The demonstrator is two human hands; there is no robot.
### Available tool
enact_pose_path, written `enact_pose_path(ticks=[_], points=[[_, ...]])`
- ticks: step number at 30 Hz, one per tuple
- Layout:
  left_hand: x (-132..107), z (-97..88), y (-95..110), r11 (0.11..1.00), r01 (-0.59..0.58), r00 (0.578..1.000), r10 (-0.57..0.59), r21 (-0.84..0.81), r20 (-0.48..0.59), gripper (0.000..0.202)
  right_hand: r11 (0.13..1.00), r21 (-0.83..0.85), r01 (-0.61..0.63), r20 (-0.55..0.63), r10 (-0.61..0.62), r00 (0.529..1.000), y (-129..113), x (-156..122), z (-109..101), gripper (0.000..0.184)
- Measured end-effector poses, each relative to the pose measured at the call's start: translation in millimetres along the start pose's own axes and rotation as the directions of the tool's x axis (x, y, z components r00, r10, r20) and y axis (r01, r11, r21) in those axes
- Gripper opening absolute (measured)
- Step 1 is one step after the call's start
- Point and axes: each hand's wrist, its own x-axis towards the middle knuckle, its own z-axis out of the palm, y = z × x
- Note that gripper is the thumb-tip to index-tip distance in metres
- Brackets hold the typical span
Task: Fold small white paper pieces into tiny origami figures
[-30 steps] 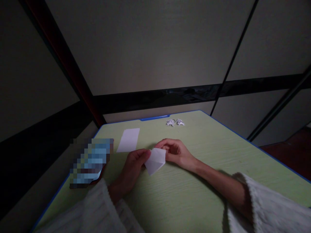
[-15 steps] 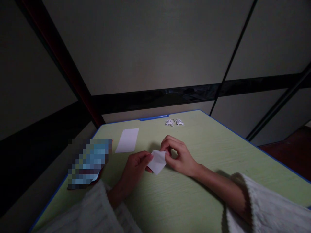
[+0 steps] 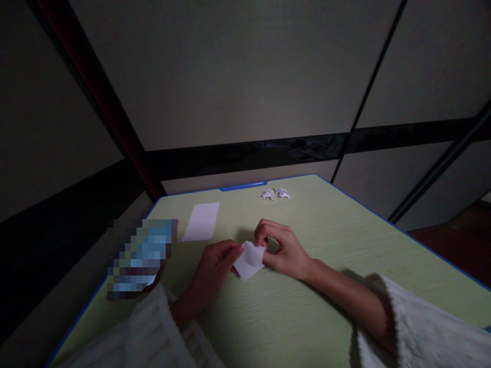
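Between my two hands is a small folded piece of white paper (image 3: 248, 261), roughly diamond-shaped, just above the table. My left hand (image 3: 218, 263) pinches its left corner between thumb and fingers. On the opposite side, my right hand (image 3: 283, 249) grips the right corner, thumb and fingertips curled in. A crease or raised flap shows across the paper's upper part. Some of the fingertips are hidden behind the paper.
A flat white sheet of paper (image 3: 201, 222) lies beyond my left hand. Two small folded paper figures (image 3: 268, 194) sit near the far edge of the pale green, blue-rimmed table (image 3: 330, 220). A blurred-out, screen-like object (image 3: 143, 258) rests at left. Panelled doors (image 3: 245, 76) stand behind.
The folded paper has shifted slightly toward me and its surface has bent, showing a raised fold. Both hands have moved a little with it, keeping their pinch.
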Motion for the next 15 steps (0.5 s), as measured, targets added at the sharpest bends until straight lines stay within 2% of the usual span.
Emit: enact_pose_path(ticks=[4, 7, 12, 15], points=[[2, -2.5, 0, 0.996, -0.054, 0.998, 0.056, 0.066, -0.025, 0.018, 0.987, 0.129, -0.100, 0.120, 0.085, 0.989, -7, 2, 0, 0.014], [3, -3.4, 0, 0.996, -0.052, 0.998, 0.053, 0.076, -0.018, 0.019, 0.934, 0.295, -0.201, 0.191, 0.149, 0.970, -7, 4, 0, 0.013], [1, -2.0, 1, 1.000, -0.017, 1.000, 0.017, 0.021, 0.018, 0.018, 0.743, 0.524, -0.416, 0.244, 0.338, 0.909, 1, 5, 2, 0.021], [-1, -1.2, 1, 1.000, -0.010, 0.999, 0.011, -0.006, 0.045, 0.019, 0.657, 0.568, -0.496, 0.322, 0.377, 0.869, 3, 6, 3, 0.027]])
